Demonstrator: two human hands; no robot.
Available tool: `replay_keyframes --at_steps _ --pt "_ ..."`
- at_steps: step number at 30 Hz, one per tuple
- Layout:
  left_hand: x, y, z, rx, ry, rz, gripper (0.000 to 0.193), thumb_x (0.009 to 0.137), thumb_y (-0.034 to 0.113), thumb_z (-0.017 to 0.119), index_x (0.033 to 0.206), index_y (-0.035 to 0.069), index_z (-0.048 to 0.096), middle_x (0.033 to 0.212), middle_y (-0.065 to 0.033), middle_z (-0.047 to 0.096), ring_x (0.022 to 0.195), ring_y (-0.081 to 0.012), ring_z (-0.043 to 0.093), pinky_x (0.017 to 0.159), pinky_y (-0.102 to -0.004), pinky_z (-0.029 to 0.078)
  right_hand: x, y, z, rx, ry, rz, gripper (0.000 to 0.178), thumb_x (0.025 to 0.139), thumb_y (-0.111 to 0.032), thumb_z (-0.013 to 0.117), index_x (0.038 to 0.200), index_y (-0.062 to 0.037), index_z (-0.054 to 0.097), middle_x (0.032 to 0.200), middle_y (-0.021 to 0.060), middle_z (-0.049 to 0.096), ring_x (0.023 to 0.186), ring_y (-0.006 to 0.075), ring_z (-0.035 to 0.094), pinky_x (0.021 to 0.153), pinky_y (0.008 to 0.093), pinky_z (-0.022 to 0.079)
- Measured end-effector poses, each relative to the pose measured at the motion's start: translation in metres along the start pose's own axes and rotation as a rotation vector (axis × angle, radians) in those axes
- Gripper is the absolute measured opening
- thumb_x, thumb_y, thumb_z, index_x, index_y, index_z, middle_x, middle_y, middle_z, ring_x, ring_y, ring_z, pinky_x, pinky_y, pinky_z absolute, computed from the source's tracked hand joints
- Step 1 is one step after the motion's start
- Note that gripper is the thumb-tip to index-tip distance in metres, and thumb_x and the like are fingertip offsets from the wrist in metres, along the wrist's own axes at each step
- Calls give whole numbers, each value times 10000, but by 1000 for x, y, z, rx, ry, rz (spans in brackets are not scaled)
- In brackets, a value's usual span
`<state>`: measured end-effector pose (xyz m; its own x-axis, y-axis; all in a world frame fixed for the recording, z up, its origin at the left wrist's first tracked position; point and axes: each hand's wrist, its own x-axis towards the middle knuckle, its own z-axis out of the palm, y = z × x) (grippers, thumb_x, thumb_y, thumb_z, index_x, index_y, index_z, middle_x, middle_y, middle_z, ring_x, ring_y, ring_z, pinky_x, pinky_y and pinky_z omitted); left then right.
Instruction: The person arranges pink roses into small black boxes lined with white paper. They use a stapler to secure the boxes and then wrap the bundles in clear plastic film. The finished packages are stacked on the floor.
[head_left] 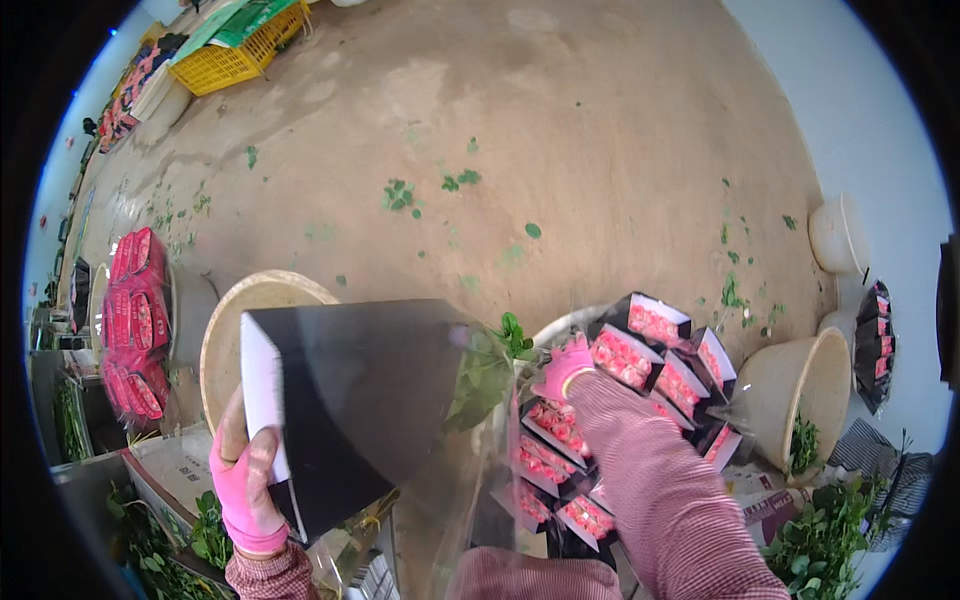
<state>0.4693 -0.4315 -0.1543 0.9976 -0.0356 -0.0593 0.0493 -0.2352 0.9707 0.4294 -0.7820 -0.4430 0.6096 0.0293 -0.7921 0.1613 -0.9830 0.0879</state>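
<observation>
My left hand (243, 482), in a pink glove, grips the wide end of a flower bunch wrapped in a black and white sleeve (350, 400). The bunch lies tilted across the lower middle, green stems and leaves (490, 365) poking out of clear film at its narrow end. My right hand (566, 365), also in a pink glove, is closed around those stems. Just beyond it stands a bucket (560, 328) packed with several wrapped bunches of pink roses (640, 365).
An empty cream bucket (255, 300) stands behind the held bunch. Red-wrapped bunches (135, 320) fill a bucket at left. Tipped cream buckets (800, 385) lie at right, one holding leaves. A yellow crate (240, 50) sits far back. Leaf scraps (400, 195) dot the brown floor.
</observation>
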Motion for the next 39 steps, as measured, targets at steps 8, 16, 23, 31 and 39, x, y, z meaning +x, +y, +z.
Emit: replay_keyframes --at_steps 8,16,23,31,39 --pt "32 0 84 -96 -365 -351 452 916 5 537 1362 -57 506 1113 -31 621 921 -72 551 812 -221 455 -88 21 50 36 295 -117 543 856 -547 515 1119 -104 686 1221 150 578 1272 388 420 1145 559 191" --pt "53 -137 191 60 -574 40 472 924 -27 538 1390 43 524 1054 25 653 809 -79 575 752 -251 509 -98 6 48 -70 194 -48 588 871 -511 509 1294 -110 590 1386 140 515 1350 385 367 1170 550 155" --pt "-8 -238 274 344 -430 129 587 840 -1 569 1405 141 498 1266 -193 609 1139 -367 593 973 -389 477 -145 6 87 427 469 -92 462 838 -339 596 1201 -54 604 1280 142 560 1276 337 453 1093 512 297" --pt "-17 -260 268 436 -458 197 552 848 9 562 1387 -8 440 1279 -247 567 1170 -400 545 1013 -430 438 -94 120 111 389 894 423 815 815 -364 690 1457 -7 336 1494 220 349 1399 370 317 1114 502 296" --pt "-114 -297 156 222 -5 -421 525 982 183 510 1437 -44 380 1445 -216 459 1343 -308 436 1128 -368 321 -124 19 61 429 903 261 894 793 -378 692 1471 35 280 1520 265 283 1416 434 260 1153 553 201"
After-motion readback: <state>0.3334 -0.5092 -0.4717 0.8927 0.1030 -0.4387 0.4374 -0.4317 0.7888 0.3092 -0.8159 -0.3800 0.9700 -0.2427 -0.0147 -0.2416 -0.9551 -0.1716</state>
